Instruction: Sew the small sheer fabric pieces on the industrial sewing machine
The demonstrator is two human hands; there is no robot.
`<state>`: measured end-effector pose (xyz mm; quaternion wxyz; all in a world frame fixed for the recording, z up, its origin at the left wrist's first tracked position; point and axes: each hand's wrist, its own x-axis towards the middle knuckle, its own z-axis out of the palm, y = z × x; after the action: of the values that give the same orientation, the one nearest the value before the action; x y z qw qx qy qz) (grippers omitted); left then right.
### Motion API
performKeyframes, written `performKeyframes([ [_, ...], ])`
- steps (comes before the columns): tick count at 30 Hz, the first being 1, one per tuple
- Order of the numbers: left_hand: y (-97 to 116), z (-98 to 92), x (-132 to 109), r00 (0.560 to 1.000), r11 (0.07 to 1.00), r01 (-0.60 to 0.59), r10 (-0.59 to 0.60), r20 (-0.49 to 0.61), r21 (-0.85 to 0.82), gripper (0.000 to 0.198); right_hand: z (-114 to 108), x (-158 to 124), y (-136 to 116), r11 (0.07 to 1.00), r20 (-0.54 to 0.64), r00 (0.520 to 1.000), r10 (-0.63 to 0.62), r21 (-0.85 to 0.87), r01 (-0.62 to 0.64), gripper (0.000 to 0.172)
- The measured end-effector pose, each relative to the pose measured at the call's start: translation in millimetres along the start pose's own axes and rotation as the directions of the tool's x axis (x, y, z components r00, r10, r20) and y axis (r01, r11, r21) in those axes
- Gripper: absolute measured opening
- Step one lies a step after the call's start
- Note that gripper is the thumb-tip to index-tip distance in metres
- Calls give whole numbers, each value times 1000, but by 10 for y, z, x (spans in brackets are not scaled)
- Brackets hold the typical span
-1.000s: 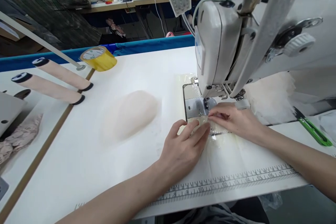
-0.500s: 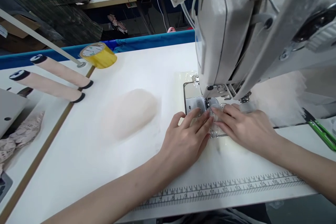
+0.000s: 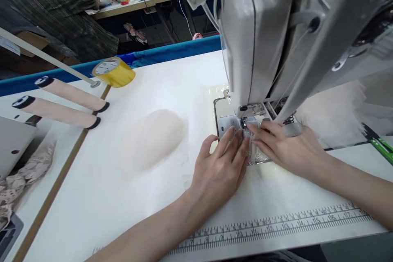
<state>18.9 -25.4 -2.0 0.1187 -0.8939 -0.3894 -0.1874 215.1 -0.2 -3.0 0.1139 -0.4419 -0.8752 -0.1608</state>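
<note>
My left hand [image 3: 219, 166] lies with its fingers stretched and apart, the fingertips pressing down just in front of the presser foot [image 3: 243, 123] of a sewing machine [image 3: 254, 41]. From the right, my right hand [image 3: 288, 145] reaches to the same spot, with its fingertips bent together at the edge of a thin translucent strip [image 3: 252, 153]. This strip runs between the two hands over the metal needle plate [image 3: 229, 125]. What lies under the fingertips is largely hidden.
A pale sheer piece [image 3: 156, 141] lies left of my hands. Beyond it stand thread cones [image 3: 58, 110] and a yellow tape roll [image 3: 115, 71]. Green-handled snips [image 3: 380, 145] and pale fabric [image 3: 333, 110] are at right. A printed ruler [image 3: 270, 229] marks the front edge. Another person [image 3: 61, 20] works behind.
The view has tilted and shifted slightly. Both hands stay by the presser foot; the right hand's fingers have moved little, and more of the translucent strip shows between the hands.
</note>
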Motion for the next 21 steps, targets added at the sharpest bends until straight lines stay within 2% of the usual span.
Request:
performKeyframes([
  [6, 7, 37, -17, 1000, 999, -6, 7, -16, 37, 28, -5, -22, -3, 999, 67, 997, 28, -39, -25, 39],
  [21, 9, 26, -30, 1000, 999, 14, -14, 13, 38, 29, -6, -19, -2, 998, 57, 998, 34, -45, -31, 39],
])
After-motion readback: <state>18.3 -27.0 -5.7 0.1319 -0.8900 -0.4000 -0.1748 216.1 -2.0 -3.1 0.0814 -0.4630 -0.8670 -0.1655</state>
